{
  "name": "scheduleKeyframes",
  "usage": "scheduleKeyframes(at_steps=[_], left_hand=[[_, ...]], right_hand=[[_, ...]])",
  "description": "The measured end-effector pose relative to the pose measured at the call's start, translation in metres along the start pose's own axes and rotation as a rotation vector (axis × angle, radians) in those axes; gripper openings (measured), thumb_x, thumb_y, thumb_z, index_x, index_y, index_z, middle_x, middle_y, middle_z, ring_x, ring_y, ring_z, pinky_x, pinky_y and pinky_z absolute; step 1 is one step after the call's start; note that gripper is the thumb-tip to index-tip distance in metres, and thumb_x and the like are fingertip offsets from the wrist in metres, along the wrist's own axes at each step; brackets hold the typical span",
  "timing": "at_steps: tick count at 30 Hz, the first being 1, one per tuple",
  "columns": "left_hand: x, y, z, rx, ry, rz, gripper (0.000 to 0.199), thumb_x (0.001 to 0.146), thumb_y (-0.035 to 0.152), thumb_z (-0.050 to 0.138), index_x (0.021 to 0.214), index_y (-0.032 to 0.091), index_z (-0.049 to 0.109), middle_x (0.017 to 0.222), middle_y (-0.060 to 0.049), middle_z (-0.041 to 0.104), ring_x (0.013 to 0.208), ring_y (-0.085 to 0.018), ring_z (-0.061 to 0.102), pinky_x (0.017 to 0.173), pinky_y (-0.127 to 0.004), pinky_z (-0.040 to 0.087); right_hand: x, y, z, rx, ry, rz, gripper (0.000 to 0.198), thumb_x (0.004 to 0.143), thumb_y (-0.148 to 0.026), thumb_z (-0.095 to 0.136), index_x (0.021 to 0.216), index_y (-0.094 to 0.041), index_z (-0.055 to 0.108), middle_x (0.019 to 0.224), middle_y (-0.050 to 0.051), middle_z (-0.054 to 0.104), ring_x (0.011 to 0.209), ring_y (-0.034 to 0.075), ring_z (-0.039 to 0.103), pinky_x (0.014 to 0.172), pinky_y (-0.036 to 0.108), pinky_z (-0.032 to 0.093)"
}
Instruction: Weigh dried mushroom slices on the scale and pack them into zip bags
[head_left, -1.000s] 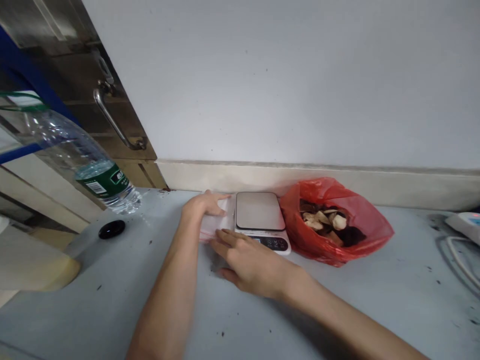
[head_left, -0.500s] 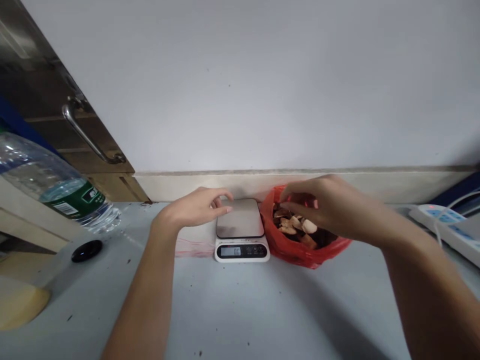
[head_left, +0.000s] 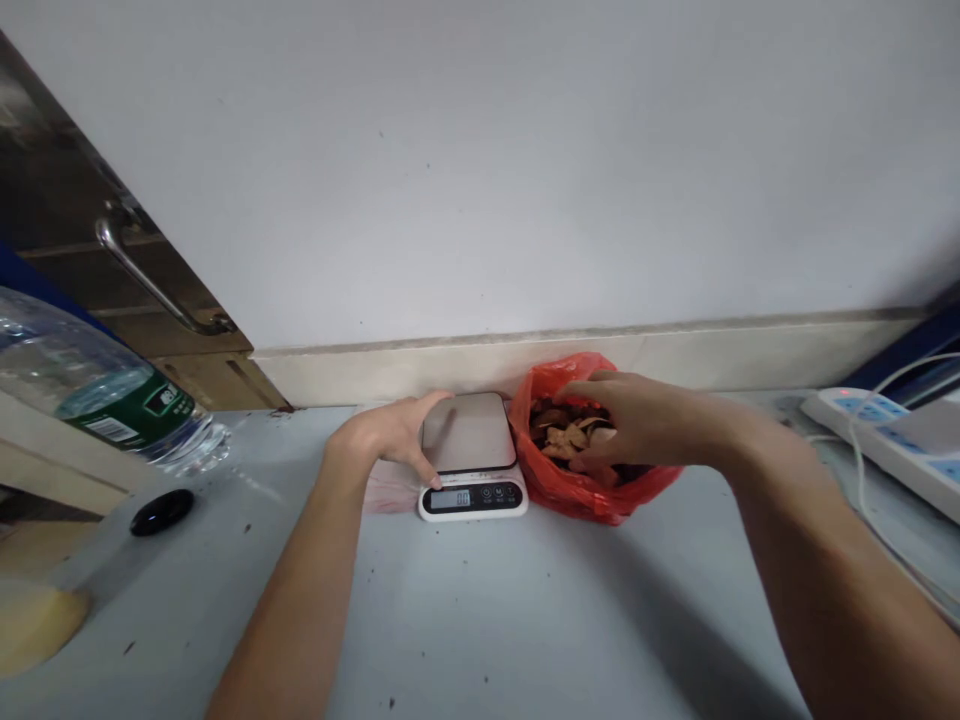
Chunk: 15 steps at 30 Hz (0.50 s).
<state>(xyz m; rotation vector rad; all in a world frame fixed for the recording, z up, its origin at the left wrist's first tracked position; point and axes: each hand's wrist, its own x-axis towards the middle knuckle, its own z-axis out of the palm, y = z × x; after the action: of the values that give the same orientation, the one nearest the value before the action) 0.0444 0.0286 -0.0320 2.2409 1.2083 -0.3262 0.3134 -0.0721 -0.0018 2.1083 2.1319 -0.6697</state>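
Observation:
A white digital scale (head_left: 472,510) with a bare steel plate (head_left: 469,430) stands by the wall, its display reading 0.0. My left hand (head_left: 394,435) is at the scale's left side, thumb on the front left corner and fingers spread toward the back corner. Right beside the scale is an open red plastic bag (head_left: 559,492) of dried brown and pale slices (head_left: 566,437). My right hand (head_left: 630,415) reaches into the bag with thumb and fingers apart around some slices; its farther fingers are partly hidden, and no slice is lifted.
On the left, a clear water bottle (head_left: 142,405) with a green label stands near a black oval object (head_left: 162,512). A yellowish rounded thing (head_left: 45,630) lies at the left edge. To the right are a white device with blue buttons (head_left: 870,410) and a white cable (head_left: 862,480).
My left hand has come down to the scale, its thumb now touching the front corner. My right hand has lowered deeper into the red bag. The view has shifted slightly.

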Motion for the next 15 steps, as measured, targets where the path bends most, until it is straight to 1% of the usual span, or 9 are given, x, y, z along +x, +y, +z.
scheduleKeyframes(at_steps=[2, 3, 4, 6, 7, 10, 11, 13, 15], left_hand=[[0.002, -0.002, 0.002, -0.005, -0.01, -0.015, 0.129, 0.053, 0.042, 0.088, 0.163, 0.03, 0.022, 0.162, -0.012, 0.047, 0.141, -0.038, 0.051, 0.111, -0.044, 0.046], [0.003, -0.003, 0.002, -0.007, -0.011, -0.016, 0.129, 0.053, 0.042, 0.088, 0.163, 0.031, 0.021, 0.161, -0.011, 0.049, 0.14, -0.038, 0.052, 0.11, -0.045, 0.047], [0.003, -0.003, 0.002, -0.009, -0.013, -0.014, 0.128, 0.054, 0.042, 0.088, 0.163, 0.032, 0.021, 0.16, -0.011, 0.049, 0.14, -0.038, 0.052, 0.11, -0.045, 0.047], [0.003, -0.003, 0.002, -0.01, -0.015, -0.008, 0.127, 0.055, 0.042, 0.088, 0.163, 0.033, 0.021, 0.16, -0.009, 0.05, 0.141, -0.038, 0.052, 0.111, -0.045, 0.047], [0.003, -0.003, 0.001, -0.01, -0.015, -0.005, 0.127, 0.055, 0.041, 0.088, 0.163, 0.033, 0.021, 0.16, -0.009, 0.051, 0.141, -0.038, 0.051, 0.111, -0.045, 0.047], [0.001, 0.001, 0.0, -0.007, -0.014, 0.003, 0.124, 0.057, 0.037, 0.088, 0.162, 0.032, 0.023, 0.161, -0.008, 0.05, 0.144, -0.036, 0.05, 0.113, -0.041, 0.045], [0.0, 0.003, 0.0, -0.007, -0.012, 0.004, 0.123, 0.057, 0.035, 0.088, 0.162, 0.031, 0.024, 0.162, -0.008, 0.049, 0.144, -0.035, 0.049, 0.114, -0.039, 0.045], [-0.004, 0.007, -0.002, -0.008, 0.002, 0.015, 0.122, 0.058, 0.034, 0.088, 0.163, 0.029, 0.025, 0.164, -0.008, 0.045, 0.146, -0.033, 0.047, 0.115, -0.036, 0.043], [-0.011, 0.009, -0.006, -0.009, 0.037, 0.031, 0.119, 0.061, 0.038, 0.086, 0.163, 0.029, 0.026, 0.167, -0.008, 0.041, 0.147, -0.033, 0.046, 0.115, -0.035, 0.042]], right_hand=[[0.004, 0.001, 0.003, 0.019, -0.07, 0.062, 0.065, 0.066, -0.022, 0.07, 0.131, -0.029, 0.064, 0.1, 0.005, 0.074, 0.082, 0.025, 0.069, 0.063, 0.032, 0.048], [0.007, 0.001, 0.005, 0.024, -0.088, 0.086, 0.074, 0.065, -0.02, 0.07, 0.137, -0.029, 0.061, 0.102, 0.006, 0.075, 0.085, 0.027, 0.069, 0.065, 0.033, 0.049], [0.009, 0.001, 0.006, 0.027, -0.092, 0.104, 0.078, 0.063, -0.019, 0.07, 0.14, -0.03, 0.061, 0.105, 0.007, 0.075, 0.087, 0.028, 0.07, 0.066, 0.033, 0.05], [0.012, 0.003, 0.007, 0.036, -0.076, 0.111, 0.077, 0.061, -0.017, 0.069, 0.138, -0.029, 0.063, 0.108, 0.008, 0.074, 0.09, 0.029, 0.07, 0.067, 0.034, 0.05], [0.013, 0.004, 0.007, 0.045, -0.071, 0.113, 0.075, 0.061, -0.017, 0.068, 0.135, -0.028, 0.065, 0.106, 0.008, 0.075, 0.09, 0.029, 0.069, 0.066, 0.034, 0.05], [0.013, 0.006, 0.006, 0.06, -0.101, 0.122, 0.073, 0.06, -0.014, 0.064, 0.132, -0.028, 0.066, 0.087, 0.004, 0.073, 0.079, 0.028, 0.069, 0.06, 0.034, 0.047], [0.012, 0.006, 0.005, 0.058, -0.105, 0.124, 0.072, 0.06, -0.013, 0.064, 0.131, -0.028, 0.067, 0.084, 0.004, 0.073, 0.078, 0.027, 0.068, 0.06, 0.034, 0.047], [0.009, 0.005, 0.002, 0.048, -0.088, 0.117, 0.066, 0.063, -0.015, 0.065, 0.128, -0.027, 0.069, 0.09, 0.005, 0.074, 0.081, 0.027, 0.069, 0.063, 0.034, 0.049], [0.005, 0.005, -0.003, 0.022, -0.052, 0.098, 0.054, 0.07, -0.024, 0.069, 0.124, -0.025, 0.071, 0.099, 0.007, 0.076, 0.086, 0.028, 0.07, 0.069, 0.034, 0.051]])
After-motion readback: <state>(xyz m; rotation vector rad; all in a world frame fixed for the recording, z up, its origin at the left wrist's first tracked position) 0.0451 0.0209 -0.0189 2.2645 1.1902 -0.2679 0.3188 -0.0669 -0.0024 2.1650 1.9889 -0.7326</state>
